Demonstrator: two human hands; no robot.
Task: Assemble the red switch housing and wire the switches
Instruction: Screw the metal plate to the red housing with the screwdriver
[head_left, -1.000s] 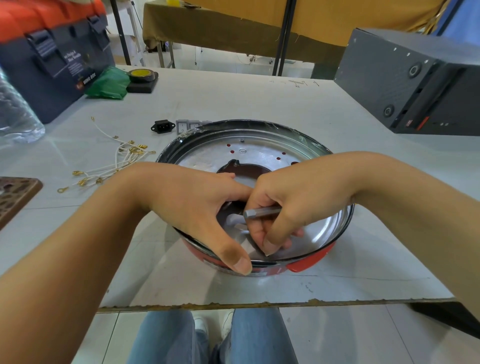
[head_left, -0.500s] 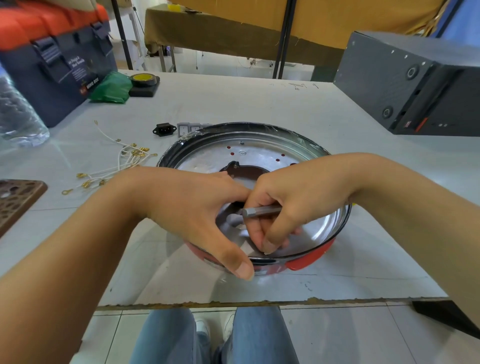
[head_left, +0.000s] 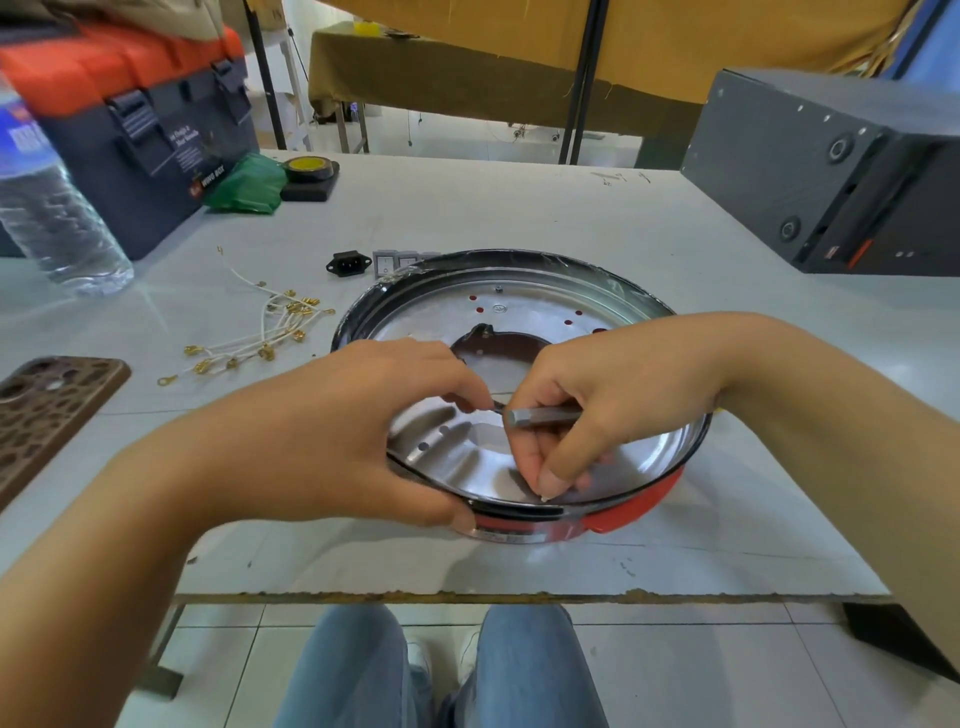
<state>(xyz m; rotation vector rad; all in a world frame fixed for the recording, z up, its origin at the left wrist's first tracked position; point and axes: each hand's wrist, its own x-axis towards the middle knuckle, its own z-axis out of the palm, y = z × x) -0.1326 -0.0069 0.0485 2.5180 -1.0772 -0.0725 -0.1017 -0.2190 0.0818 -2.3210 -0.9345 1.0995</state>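
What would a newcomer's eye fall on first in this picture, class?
The round red switch housing with its shiny metal plate sits centre, near the table edge. The left hand grips its near rim while the right hand holds a grey metal tool over it. Gold-tipped white wires lie left.

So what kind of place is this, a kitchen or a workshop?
Most likely a small assembly or repair workshop. A toolbox stands on the worktable, loose wires with gold terminals and rocker switches lie beside the red switch housing, and the right hand holds a metal tool.
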